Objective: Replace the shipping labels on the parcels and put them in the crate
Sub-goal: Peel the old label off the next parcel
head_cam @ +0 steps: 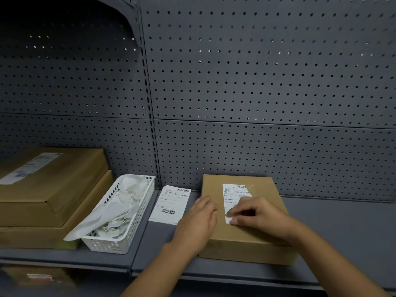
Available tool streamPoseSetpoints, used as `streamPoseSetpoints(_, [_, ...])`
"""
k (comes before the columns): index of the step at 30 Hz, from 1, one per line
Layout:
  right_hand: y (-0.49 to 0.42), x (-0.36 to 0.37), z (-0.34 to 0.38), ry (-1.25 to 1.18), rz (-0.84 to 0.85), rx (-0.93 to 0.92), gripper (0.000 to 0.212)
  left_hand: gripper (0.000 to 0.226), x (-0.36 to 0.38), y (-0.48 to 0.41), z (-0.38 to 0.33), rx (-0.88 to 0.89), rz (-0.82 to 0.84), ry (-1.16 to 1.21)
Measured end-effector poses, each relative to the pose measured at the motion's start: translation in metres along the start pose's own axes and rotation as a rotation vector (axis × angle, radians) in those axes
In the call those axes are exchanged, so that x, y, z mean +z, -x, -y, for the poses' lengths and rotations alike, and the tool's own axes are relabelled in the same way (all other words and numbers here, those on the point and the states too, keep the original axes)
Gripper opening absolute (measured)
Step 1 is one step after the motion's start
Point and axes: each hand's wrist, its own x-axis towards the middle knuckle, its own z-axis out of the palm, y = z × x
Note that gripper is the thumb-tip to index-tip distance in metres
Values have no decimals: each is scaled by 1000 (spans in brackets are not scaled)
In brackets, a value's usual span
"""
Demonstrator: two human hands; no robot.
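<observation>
A: Head view: your right hand (257,215) has its fingertips bent onto the near-left corner of the shipping label (233,194). Pinching or pressing, I can't tell.

B: Your left hand (199,221) lies flat, fingers straight, on the cardboard parcel's (240,237) left edge.

A: The parcel lies flat on the shelf (342,232), long axis running away from you. The barcode is at the label's far end, print too small to read.

B: Loose labels (169,202) sit just left of it, then a white basket (111,243). Grey shelf stretches on to your right.

matt cardboard parcel (246,211), white plastic basket (120,239), perforated metal backboard (267,82)
</observation>
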Motion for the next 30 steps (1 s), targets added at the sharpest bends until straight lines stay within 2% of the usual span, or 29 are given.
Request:
streamPoseSetpoints(3, [-14, -2, 2, 241, 107, -25, 26, 32, 1, -1, 1, -2, 4, -1])
streamPoseSetpoints(7, [-29, -5, 12, 533, 234, -134, 20, 30, 2, -2, 3, -3, 14, -12])
streamPoseSetpoints(10, [-30, -1, 17, 623, 243, -154, 18, 29, 4, -2, 3, -6, 11, -10])
streamPoseSetpoints(18, [-15, 8, 7, 510, 103, -177, 17, 31, 1, 0, 1, 19, 0, -4])
streamPoseSetpoints(23, [-12, 14, 6, 481, 47, -150, 26, 31, -1, 1, 2, 28, 3, -11])
streamPoseSetpoints(26, [-11, 9, 3, 367, 67, -130, 17, 31, -3, 2, -1, 21, 5, -12])
streamPoseSetpoints(30, [-12, -14, 1, 169, 134, 16, 17, 33, -7, 1, -2, 9, 28, -22])
